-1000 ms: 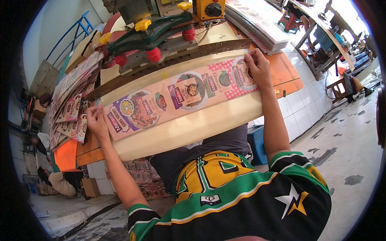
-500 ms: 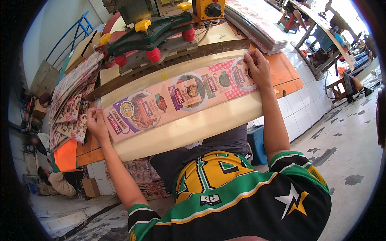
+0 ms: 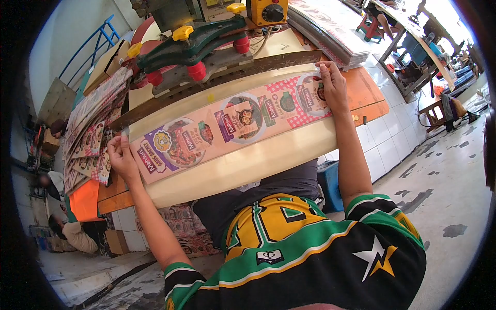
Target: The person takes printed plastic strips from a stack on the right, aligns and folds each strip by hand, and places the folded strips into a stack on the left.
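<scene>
A long printed strip [image 3: 212, 126] with food pictures and "Mahsuri" lettering lies across a pale cream board [image 3: 235, 170] in front of me. My left hand [image 3: 124, 159] pinches the strip's left end, thumb and fingers close together. At the opposite end, my right hand [image 3: 335, 89] has its fingers closed on the right edge, partly covering the last bowl picture. Just beyond the strip, a long dark metal bar [image 3: 289, 61] runs along the board's far side, under a green machine head [image 3: 194, 49] with yellow knobs and red cushions.
Stacked printed sheets [image 3: 93, 126] lean at the left, above an orange sheet [image 3: 85, 201]. More flat sheets [image 3: 336, 31] are piled at the back right. A yellow control box [image 3: 267, 13] sits on the machine. The orange tabletop [image 3: 369, 98] ends near my right arm; other people are farther off.
Both hands have shifted very slightly at the strip's ends, the left fingers a little to the left. The strip stays almost in the same place.
</scene>
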Available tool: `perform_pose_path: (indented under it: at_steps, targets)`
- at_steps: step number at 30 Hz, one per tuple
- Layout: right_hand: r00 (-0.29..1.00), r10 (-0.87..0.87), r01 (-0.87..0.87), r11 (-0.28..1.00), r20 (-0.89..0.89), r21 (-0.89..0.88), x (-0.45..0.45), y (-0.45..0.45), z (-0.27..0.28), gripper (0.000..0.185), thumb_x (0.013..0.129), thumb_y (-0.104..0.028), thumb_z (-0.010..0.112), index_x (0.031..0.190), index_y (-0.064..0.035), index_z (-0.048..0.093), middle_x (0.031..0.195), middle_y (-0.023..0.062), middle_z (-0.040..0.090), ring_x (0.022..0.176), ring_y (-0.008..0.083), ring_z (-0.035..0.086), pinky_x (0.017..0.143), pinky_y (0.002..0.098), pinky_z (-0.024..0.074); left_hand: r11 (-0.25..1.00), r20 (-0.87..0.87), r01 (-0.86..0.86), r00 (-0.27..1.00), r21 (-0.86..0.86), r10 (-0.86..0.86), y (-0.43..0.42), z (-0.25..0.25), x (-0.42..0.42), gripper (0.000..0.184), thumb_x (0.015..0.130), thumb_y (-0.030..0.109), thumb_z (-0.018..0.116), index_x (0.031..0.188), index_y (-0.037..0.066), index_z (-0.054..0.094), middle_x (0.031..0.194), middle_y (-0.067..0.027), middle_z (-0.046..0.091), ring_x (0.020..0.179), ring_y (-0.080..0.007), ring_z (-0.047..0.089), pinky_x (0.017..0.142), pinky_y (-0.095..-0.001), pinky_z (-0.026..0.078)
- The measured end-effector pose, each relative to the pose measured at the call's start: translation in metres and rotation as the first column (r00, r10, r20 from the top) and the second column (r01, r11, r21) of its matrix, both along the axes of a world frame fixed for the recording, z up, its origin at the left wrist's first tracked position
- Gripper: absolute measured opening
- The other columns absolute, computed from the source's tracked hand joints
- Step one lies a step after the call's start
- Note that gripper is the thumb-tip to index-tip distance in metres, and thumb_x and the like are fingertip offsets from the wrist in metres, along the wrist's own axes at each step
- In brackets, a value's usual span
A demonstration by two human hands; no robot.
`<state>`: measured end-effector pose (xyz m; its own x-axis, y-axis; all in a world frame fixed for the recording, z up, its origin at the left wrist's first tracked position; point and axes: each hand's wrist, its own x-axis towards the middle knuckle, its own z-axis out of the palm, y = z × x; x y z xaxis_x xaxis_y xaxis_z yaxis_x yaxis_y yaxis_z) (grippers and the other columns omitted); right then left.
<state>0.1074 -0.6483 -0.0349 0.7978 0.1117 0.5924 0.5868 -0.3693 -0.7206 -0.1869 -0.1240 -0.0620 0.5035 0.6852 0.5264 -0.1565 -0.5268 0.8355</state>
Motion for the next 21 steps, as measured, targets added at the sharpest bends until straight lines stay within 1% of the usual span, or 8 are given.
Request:
perform_pose_path:
  at_steps: [4,6,9,10,13,15,19,21]
  targets:
    - [0.998,-0.018,0.017,0.999,-0.052,-0.034,-0.001,-0.002,0.001,0.042,0.109,-0.037,0.050,0.107,-0.0002,0.069,0.087,0.0163,0.072,0.082,0.0229,0.069,0.077,0.0367,0.0516,1.000,0.013,-0.024,1.000,-0.002,0.024,-0.003,0.001,0.000,0.023,0.103,0.022,0.066,0.110,0.003,0.057,0.090,-0.0043,0.068,0.081,-0.0081,0.064,0.070,-0.0212,0.050]
    - [0.982,-0.046,0.038,0.998,-0.185,-0.047,0.002,-0.005,-0.001,0.048,0.109,-0.041,0.048,0.102,0.0007,0.072,0.082,0.0148,0.070,0.078,0.0199,0.064,0.074,0.0367,0.0505,0.999,0.053,-0.036,0.998,0.033,0.034,-0.004,0.001,0.001,0.022,0.103,0.021,0.067,0.110,0.002,0.056,0.094,-0.0047,0.068,0.086,-0.0091,0.065,0.075,-0.0221,0.050]
    - [0.985,-0.057,0.053,0.998,-0.163,-0.025,0.005,-0.003,-0.007,0.052,0.109,-0.043,0.047,0.099,0.0012,0.072,0.077,0.0132,0.067,0.074,0.0174,0.060,0.071,0.0364,0.0493,0.999,0.086,-0.032,0.996,0.034,0.029,-0.005,0.002,0.001,0.022,0.102,0.020,0.067,0.110,0.002,0.056,0.097,-0.0047,0.068,0.089,-0.0083,0.064,0.077,-0.0218,0.050]
    - [0.985,-0.056,0.053,0.998,-0.163,-0.025,0.005,-0.003,-0.007,0.052,0.109,-0.043,0.047,0.099,0.0012,0.072,0.077,0.0132,0.067,0.074,0.0174,0.060,0.071,0.0364,0.0493,0.999,0.086,-0.032,0.996,0.034,0.029,-0.004,0.001,0.001,0.022,0.102,0.020,0.067,0.110,0.002,0.056,0.097,-0.0047,0.068,0.089,-0.0083,0.064,0.077,-0.0218,0.050]
    - [0.986,-0.007,0.008,1.000,-0.166,0.006,0.004,-0.002,-0.007,0.052,0.110,-0.043,0.046,0.099,0.0009,0.070,0.078,0.0093,0.065,0.074,0.0155,0.058,0.071,0.0339,0.0481,1.000,0.095,0.000,0.996,-0.004,0.001,-0.002,-0.001,0.000,0.021,0.102,0.019,0.068,0.110,0.003,0.056,0.096,-0.0046,0.069,0.088,-0.0081,0.064,0.078,-0.0215,0.049]
    - [0.978,0.115,-0.087,0.984,-0.177,0.156,0.007,-0.005,-0.010,0.049,0.111,-0.042,0.045,0.098,-0.0006,0.068,0.080,0.0041,0.062,0.077,0.0130,0.055,0.073,0.0306,0.0465,1.000,0.106,0.005,0.994,-0.006,-0.004,-0.001,-0.002,0.000,0.021,0.102,0.019,0.068,0.109,0.003,0.056,0.096,-0.0048,0.069,0.088,-0.0079,0.064,0.077,-0.0213,0.049]
    - [0.968,0.145,-0.106,0.976,-0.206,0.188,0.008,-0.006,-0.009,0.045,0.111,-0.040,0.044,0.097,-0.0028,0.066,0.083,0.0007,0.058,0.079,0.0112,0.051,0.075,0.0284,0.0447,1.000,0.093,0.005,0.996,-0.019,-0.003,0.001,-0.003,-0.001,0.021,0.102,0.020,0.068,0.109,0.003,0.056,0.096,-0.0052,0.069,0.088,-0.0082,0.064,0.077,-0.0214,0.049]
    - [0.978,0.143,-0.117,0.978,-0.150,0.174,0.006,-0.005,-0.007,0.043,0.111,-0.039,0.044,0.096,-0.0038,0.064,0.083,0.0003,0.056,0.079,0.0105,0.049,0.075,0.0277,0.0435,1.000,0.084,-0.006,0.996,-0.003,0.006,0.002,-0.004,-0.001,0.022,0.102,0.020,0.068,0.109,0.003,0.057,0.096,-0.0054,0.069,0.088,-0.0087,0.064,0.076,-0.0215,0.049]
